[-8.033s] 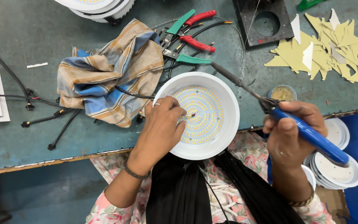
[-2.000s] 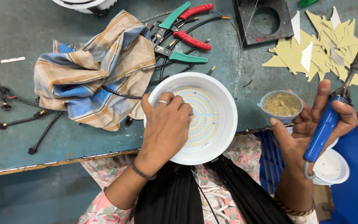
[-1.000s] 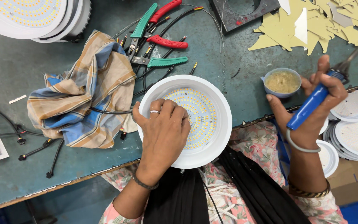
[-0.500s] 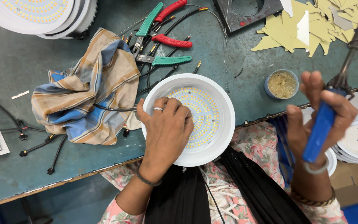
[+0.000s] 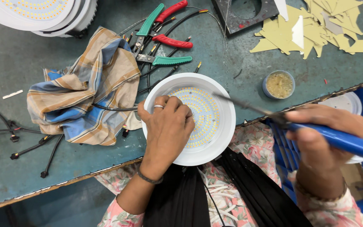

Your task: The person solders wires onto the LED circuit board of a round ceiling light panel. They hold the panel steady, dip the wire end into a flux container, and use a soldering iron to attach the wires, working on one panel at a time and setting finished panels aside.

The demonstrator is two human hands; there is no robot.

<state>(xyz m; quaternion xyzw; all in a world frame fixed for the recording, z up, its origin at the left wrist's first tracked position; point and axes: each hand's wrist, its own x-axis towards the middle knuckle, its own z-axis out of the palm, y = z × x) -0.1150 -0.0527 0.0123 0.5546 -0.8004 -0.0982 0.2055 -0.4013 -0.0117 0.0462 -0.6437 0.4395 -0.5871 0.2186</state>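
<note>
A round white lamp housing (image 5: pixel 219 138) with a disc of small yellow light dots lies at the bench's near edge. My left hand (image 5: pixel 167 128) rests on its left half, fingers curled over the disc, pinning it down. My right hand (image 5: pixel 322 136) grips a blue-handled soldering iron (image 5: pixel 341 141). Its thin dark tip (image 5: pixel 236 103) reaches leftward over the disc's upper right part. Whether the tip touches the disc cannot be told.
A checked cloth (image 5: pixel 85 92) lies left of the lamp over black cables (image 5: pixel 30 147). Red and green pliers (image 5: pixel 164 40) sit behind it. A small round tin (image 5: pixel 278 84), yellow paper scraps (image 5: pixel 316 29), stacked white lamps (image 5: pixel 38 12) and white discs (image 5: pixel 345 103) surround the spot.
My right hand has swung the soldering iron down from upright to nearly level, its tip now over the lamp disc. My left hand stays on the lamp.
</note>
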